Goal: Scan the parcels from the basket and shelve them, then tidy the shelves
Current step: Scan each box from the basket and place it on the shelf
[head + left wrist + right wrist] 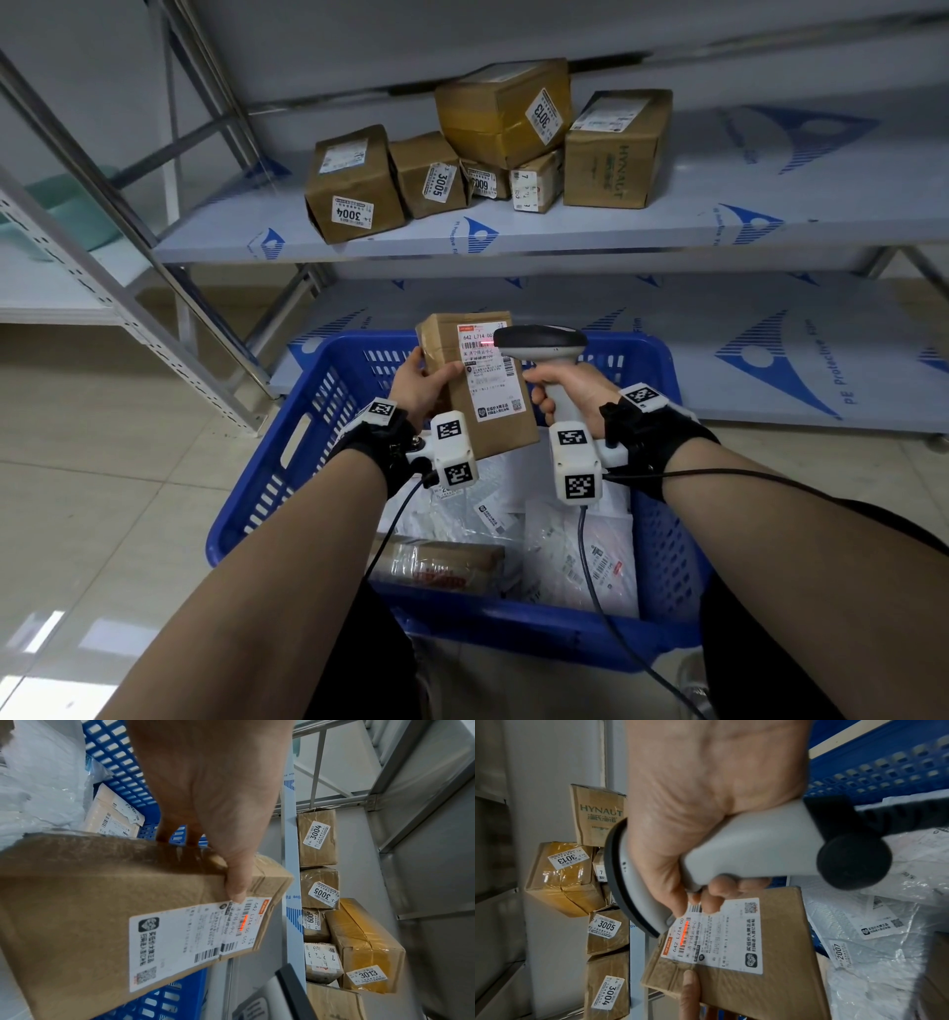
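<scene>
My left hand [423, 383] grips a flat brown cardboard parcel [506, 434] above the blue basket [267, 462], thumb [237, 882] on its top face beside the white shipping label [180, 939]. My right hand [570, 393] is wrapped around the handle of a grey barcode scanner [542, 342], whose head points at the label. A red scan line [685, 933] lies across the label's barcode. The parcel [770, 990] is also in the right wrist view, below the scanner [744, 850].
Several brown boxes sit on the middle shelf [616, 226], with stickers 3004 [352, 211], 3005 [441, 183] and 3013 [544, 115]. The basket holds white plastic mailers [580, 555] and a taped brown packet [441, 565]. A bare lower shelf [770, 360] lies behind the basket. A tiled floor is at left.
</scene>
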The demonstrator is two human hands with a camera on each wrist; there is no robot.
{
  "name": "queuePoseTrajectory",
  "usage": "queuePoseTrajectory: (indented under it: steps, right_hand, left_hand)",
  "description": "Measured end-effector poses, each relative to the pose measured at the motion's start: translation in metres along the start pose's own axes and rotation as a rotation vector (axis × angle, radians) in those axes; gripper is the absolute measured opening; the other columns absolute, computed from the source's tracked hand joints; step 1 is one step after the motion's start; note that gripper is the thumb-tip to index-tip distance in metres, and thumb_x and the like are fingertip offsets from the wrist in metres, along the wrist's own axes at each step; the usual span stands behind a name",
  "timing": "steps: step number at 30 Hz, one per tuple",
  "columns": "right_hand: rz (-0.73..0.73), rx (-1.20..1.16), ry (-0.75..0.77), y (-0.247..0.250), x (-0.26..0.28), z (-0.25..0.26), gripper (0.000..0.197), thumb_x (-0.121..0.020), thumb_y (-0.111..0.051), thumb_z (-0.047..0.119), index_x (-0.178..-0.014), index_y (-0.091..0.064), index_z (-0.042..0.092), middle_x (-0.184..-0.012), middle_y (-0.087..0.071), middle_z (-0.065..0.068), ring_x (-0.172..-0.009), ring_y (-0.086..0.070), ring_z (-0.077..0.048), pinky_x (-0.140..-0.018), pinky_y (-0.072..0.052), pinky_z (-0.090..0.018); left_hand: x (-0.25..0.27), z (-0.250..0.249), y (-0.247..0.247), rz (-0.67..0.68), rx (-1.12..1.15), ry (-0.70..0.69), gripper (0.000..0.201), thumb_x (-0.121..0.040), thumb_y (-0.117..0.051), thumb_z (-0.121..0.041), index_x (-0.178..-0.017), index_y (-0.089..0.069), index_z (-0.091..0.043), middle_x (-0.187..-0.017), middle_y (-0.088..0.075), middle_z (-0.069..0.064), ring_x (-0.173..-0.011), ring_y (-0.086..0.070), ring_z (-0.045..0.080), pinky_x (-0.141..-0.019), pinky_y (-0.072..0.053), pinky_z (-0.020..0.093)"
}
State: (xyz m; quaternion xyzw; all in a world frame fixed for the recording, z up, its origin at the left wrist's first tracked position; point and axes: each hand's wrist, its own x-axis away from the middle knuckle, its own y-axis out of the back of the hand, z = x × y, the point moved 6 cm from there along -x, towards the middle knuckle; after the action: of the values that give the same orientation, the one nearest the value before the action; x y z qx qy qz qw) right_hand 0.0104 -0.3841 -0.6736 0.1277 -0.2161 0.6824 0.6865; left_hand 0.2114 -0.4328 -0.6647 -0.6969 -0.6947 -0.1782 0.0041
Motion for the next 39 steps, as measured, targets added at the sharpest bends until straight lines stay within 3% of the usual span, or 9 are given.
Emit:
queuePoseTrajectory:
  steps: [3,8,12,19,22,25,29,33,39]
  right_hand:
    - [-0.077,-0.061,0.011,0.005,-0.002,-0.002,0.015,-0.085,-0.068,0.017,-0.081,-0.065,0.002,-0.064,-0.063,-0.007,-0.049,-0.050,-0.012,-0.050,-0.042,-0.026]
    - [-0.216,-0.196,0.064,0.017,-0.006,0.001,0.020,-0.081,-0.076,0.022,-0.081,-0.066,0.005,-0.075,-0.065,-0.010,-0.064,-0.061,-0.018,-0.070,-0.055,-0.035]
    - [-0.185,-0.325,0.026,0.015,-0.005,0.002,0.026,-0.081,-0.077,0.024,-0.095,-0.060,0.009,-0.095,-0.068,-0.018,-0.091,-0.070,-0.032,-0.085,-0.057,-0.044]
    - [-0.154,-0.334,0.014,0.013,-0.003,0.001,0.062,-0.078,-0.079,0.026,-0.130,-0.052,0.004,-0.115,-0.064,-0.017,-0.095,-0.069,-0.035,-0.081,-0.058,-0.041]
    - [-0.155,-0.328,0.018,0.012,-0.004,0.000,0.055,-0.080,-0.078,0.025,-0.125,-0.055,0.003,-0.108,-0.065,-0.016,-0.098,-0.068,-0.034,-0.082,-0.057,-0.041]
    - [-0.162,-0.343,0.021,0.013,-0.006,-0.001,0.058,-0.079,-0.078,0.025,-0.127,-0.055,0.001,-0.115,-0.066,-0.016,-0.101,-0.067,-0.030,-0.081,-0.057,-0.040]
    - [-0.203,-0.333,0.012,0.016,-0.005,0.000,0.069,-0.074,-0.082,0.028,-0.131,-0.052,0.002,-0.112,-0.068,-0.016,-0.095,-0.070,-0.027,-0.077,-0.059,-0.042]
    - [-0.185,-0.318,0.015,0.015,-0.005,-0.001,0.065,-0.077,-0.080,0.026,-0.131,-0.051,0.003,-0.110,-0.069,-0.013,-0.093,-0.070,-0.027,-0.069,-0.059,-0.040]
    - [-0.113,-0.256,0.043,0.012,0.000,0.001,0.035,-0.087,-0.070,0.023,-0.112,-0.063,0.000,-0.087,-0.071,-0.017,-0.052,-0.062,-0.013,-0.048,-0.050,-0.023]
  left_hand:
    - [-0.002,0.000,0.004,-0.044,0.025,0.019,0.061,-0.084,-0.071,-0.017,-0.132,-0.035,-0.003,-0.125,-0.057,0.011,-0.102,-0.060,0.025,-0.072,-0.052,0.029]
    - [0.000,-0.006,0.001,0.042,0.063,-0.010,0.072,-0.080,-0.069,0.005,-0.137,-0.027,-0.008,-0.117,-0.055,0.008,-0.103,-0.057,0.021,-0.057,-0.052,0.020]
    - [0.004,-0.005,-0.006,0.146,0.041,0.021,0.084,-0.077,-0.069,0.009,-0.143,-0.020,-0.011,-0.122,-0.051,0.012,-0.103,-0.053,0.021,-0.073,-0.050,0.030]
    - [0.005,-0.004,-0.017,0.201,0.074,0.103,0.083,-0.071,-0.078,-0.044,-0.133,-0.037,-0.008,-0.118,-0.057,0.007,-0.097,-0.059,0.018,-0.077,-0.051,0.033]
    - [0.007,-0.002,-0.015,0.137,0.090,0.103,0.046,-0.092,-0.059,-0.036,-0.124,-0.032,-0.018,-0.099,-0.052,0.000,-0.086,-0.055,0.016,-0.072,-0.049,0.034]
    - [0.006,-0.001,-0.009,0.091,0.074,0.091,0.045,-0.089,-0.063,-0.032,-0.122,-0.042,-0.010,-0.097,-0.057,0.008,-0.082,-0.060,0.022,-0.072,-0.056,0.040]
    - [0.003,-0.001,0.000,0.042,0.122,0.098,0.048,-0.088,-0.063,-0.018,-0.125,-0.045,0.006,-0.094,-0.059,0.013,-0.074,-0.062,0.021,-0.058,-0.057,0.036]
    - [0.005,-0.004,-0.003,0.067,0.130,0.085,0.077,-0.087,-0.063,-0.007,-0.147,-0.015,-0.014,-0.123,-0.042,0.011,-0.094,-0.057,0.025,-0.059,-0.054,0.033]
    - [-0.005,0.006,0.003,-0.009,0.126,0.096,0.070,-0.080,-0.074,-0.014,-0.137,-0.034,-0.002,-0.127,-0.054,0.019,-0.080,-0.062,0.019,-0.048,-0.053,0.022]
